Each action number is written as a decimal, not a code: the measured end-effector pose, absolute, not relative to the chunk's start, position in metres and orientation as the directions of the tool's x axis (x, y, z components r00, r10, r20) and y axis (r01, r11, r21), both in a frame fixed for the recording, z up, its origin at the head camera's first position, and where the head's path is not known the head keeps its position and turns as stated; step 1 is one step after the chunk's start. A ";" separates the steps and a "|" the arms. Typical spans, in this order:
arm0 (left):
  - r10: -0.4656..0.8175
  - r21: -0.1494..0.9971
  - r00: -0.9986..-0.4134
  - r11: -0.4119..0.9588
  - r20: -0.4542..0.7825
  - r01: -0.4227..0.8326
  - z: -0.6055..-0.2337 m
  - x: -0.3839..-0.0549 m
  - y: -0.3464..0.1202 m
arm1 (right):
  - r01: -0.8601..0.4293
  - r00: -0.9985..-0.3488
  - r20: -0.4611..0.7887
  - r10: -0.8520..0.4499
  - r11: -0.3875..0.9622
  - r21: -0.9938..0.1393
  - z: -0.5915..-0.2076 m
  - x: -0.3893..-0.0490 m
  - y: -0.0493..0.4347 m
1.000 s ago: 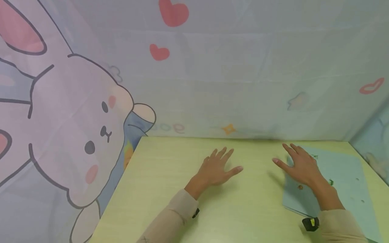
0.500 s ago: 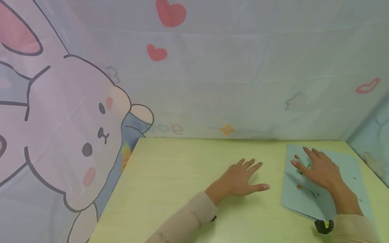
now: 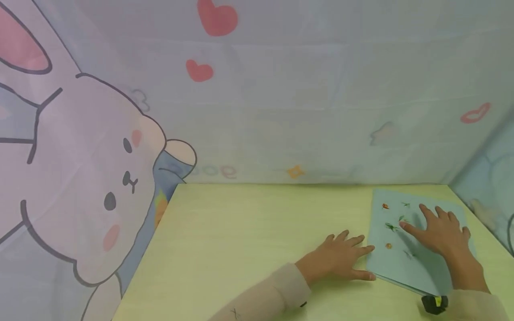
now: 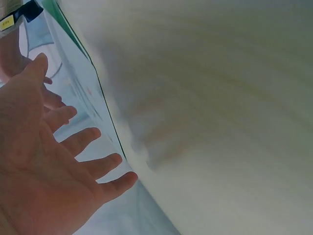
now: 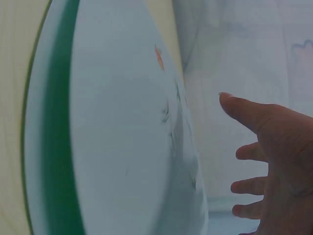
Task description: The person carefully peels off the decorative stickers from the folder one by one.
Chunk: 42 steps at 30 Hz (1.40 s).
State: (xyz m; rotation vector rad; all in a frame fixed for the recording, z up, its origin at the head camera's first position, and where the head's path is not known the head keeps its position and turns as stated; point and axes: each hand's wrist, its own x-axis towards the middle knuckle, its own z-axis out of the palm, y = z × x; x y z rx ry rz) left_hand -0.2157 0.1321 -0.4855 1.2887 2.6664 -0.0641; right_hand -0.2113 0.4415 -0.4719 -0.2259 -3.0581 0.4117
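A pale blue folder (image 3: 379, 261) printed with small plants and orange flowers lies on the right side of the table. My right hand (image 3: 445, 234) hovers over it with fingers spread, thumb above the printed sprigs. In the right wrist view that hand (image 5: 286, 156) holds nothing, and a green inside strip (image 5: 61, 137) shows between the folder's pale layers (image 5: 117, 112). My left hand (image 3: 341, 256) is stretched out by the folder's left edge, its fingertips right at that edge. Straight, spread fingers and a bare palm show on the left hand (image 4: 44, 166) in the left wrist view.
The pale yellow table (image 3: 249, 236) extends to the left of both hands. A printed cloth (image 3: 281, 111) with hearts and a large rabbit (image 3: 88, 178) hangs behind and to the left. A dark strap piece (image 3: 435, 304) sits at the right wrist, by the folder's near edge.
The left hand has moved right and nearer to me, up to the folder's left edge. The right hand has shifted right across the folder, uncovering more printed plants. The head view has turned slightly right.
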 end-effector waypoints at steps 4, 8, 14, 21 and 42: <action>0.775 0.005 -0.591 0.607 -0.225 0.794 -0.492 -0.209 0.143 | 0.153 -0.987 -0.080 0.136 0.948 -0.279 -0.478 -0.210 0.449; 0.780 -0.002 -0.571 0.590 -0.255 0.808 -0.494 -0.204 0.152 | 0.145 -0.985 -0.136 0.108 0.942 -0.301 -0.484 -0.210 0.452; 0.782 -0.030 -0.543 0.562 -0.307 0.827 -0.494 -0.198 0.161 | 0.129 -0.987 -0.132 0.093 0.947 -0.294 -0.489 -0.208 0.450; 0.779 -0.104 -0.538 0.535 -0.322 0.838 -0.492 -0.197 0.153 | 0.109 -0.988 -0.138 0.073 0.956 -0.271 -0.489 -0.209 0.447; 0.770 -0.055 -0.622 0.621 -0.141 0.782 -0.472 -0.212 0.131 | -0.007 -0.992 -0.124 -0.032 0.981 -0.196 -0.486 -0.206 0.414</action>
